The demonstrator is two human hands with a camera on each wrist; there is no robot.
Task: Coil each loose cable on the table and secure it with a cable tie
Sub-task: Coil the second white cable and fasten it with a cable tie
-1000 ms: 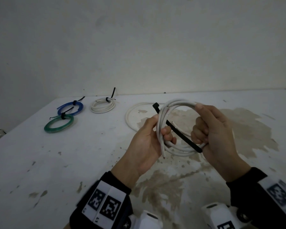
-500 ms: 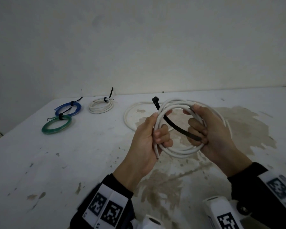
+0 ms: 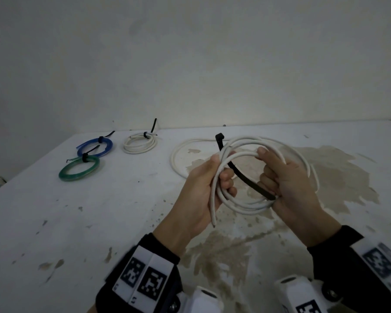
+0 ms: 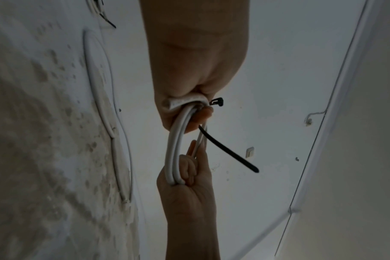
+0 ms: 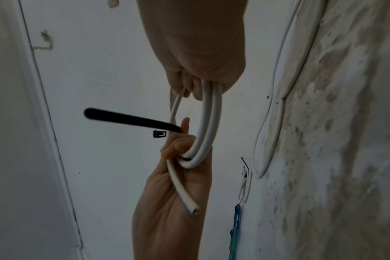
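Observation:
I hold a white cable coil [image 3: 242, 206] above the table between both hands. My left hand [image 3: 221, 175] grips its left side and pinches a black cable tie [image 3: 246, 179] against the strands. The tie's head sticks up past my thumb, and its tail slants across the coil's opening towards my right hand [image 3: 269, 177], which grips the coil's right side. In the left wrist view the tie's [image 4: 229, 153] tail end hangs free, clear of the right hand [image 4: 189, 176]. The cable's cut end [image 5: 189, 205] lies across my left palm.
A loose white cable [image 3: 178, 152] lies in a wide loop on the stained table [image 3: 99, 222] behind my hands. At the back left sit three tied coils: blue [image 3: 95, 146], green [image 3: 79, 169] and white [image 3: 140, 143]. A wall rises behind the table.
Both hands have kept their grip and shifted the coil a little. The tie's tail has swung slightly upward, and my right thumb has slid left along the top strands.

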